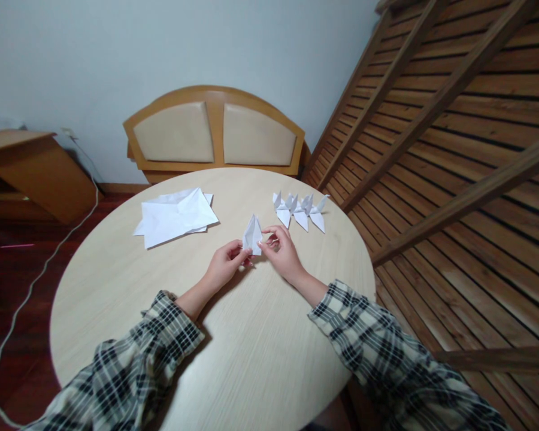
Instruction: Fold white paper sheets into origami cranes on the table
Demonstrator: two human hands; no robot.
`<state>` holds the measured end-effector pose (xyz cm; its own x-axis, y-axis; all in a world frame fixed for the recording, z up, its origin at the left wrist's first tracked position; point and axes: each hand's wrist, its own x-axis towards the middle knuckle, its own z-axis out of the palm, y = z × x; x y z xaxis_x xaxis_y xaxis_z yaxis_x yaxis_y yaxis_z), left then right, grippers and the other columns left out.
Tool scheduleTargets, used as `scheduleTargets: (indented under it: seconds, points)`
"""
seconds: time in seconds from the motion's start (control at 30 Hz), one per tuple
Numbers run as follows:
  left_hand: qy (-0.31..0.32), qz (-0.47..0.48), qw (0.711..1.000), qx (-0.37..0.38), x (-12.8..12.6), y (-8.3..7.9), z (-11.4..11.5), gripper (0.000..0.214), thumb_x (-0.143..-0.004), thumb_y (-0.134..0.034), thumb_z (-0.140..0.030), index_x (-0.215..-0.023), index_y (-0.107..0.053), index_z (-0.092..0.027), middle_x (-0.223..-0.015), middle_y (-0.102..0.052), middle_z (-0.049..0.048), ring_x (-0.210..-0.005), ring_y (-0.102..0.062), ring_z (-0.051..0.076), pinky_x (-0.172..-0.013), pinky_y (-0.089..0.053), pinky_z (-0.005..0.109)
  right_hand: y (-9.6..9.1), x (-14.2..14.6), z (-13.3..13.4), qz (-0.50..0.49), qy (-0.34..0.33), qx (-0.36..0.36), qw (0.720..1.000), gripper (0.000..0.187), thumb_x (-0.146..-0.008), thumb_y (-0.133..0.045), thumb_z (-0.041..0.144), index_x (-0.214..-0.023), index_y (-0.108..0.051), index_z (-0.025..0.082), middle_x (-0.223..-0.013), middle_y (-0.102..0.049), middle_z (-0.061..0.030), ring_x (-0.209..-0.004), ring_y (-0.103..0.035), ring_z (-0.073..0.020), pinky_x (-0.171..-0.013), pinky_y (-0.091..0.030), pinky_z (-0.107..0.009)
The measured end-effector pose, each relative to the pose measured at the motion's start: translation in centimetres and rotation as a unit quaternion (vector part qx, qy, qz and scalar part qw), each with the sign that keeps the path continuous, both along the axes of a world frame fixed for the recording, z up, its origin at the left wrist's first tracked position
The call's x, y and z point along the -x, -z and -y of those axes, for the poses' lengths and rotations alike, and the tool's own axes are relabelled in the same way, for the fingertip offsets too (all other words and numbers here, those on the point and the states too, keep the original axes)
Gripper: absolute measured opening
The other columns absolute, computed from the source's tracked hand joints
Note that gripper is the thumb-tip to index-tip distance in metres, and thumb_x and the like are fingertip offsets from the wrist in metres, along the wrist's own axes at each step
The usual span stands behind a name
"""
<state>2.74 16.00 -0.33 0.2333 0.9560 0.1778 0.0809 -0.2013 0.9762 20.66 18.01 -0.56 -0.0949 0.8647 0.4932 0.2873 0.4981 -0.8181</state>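
A small piece of folded white paper (252, 235) is held up between my hands over the middle of the table, its pointed end away from me. My left hand (228, 261) pinches its lower left corner, thumb in front. On the other side, the thumb and fingers of my right hand (284, 252) are closed on its right edge. Beyond my right hand stands a row of several folded paper cranes (300, 209). To the far left lies a loose stack of white paper sheets (175, 218).
The round pale wooden table (260, 347) fills the middle. Behind it a padded headboard (215, 129) leans by the wall. Wooden slats (453, 179) rise close on the right. A white cable (45, 269) runs over the floor at left, near a wooden desk (31, 161).
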Motion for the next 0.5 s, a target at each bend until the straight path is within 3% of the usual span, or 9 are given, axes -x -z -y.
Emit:
scheduleTargets:
  seconds: [0.5]
  points:
    - [0.001,0.019,1.0,0.009,0.09,-0.51,0.12,0.034,-0.082,-0.065,-0.048,-0.086,-0.064,-0.015,-0.075,-0.067,0.0031,-0.063,-0.063,0.014,-0.061,-0.052,0.027,0.11,0.26,0.22,-0.02,-0.071,0.031,0.997,0.021,-0.084,-0.067,0.025,-0.105,-0.063,0.025,-0.12,-0.053,-0.0069,-0.093,-0.061,-0.0165,-0.079,-0.055,-0.035]
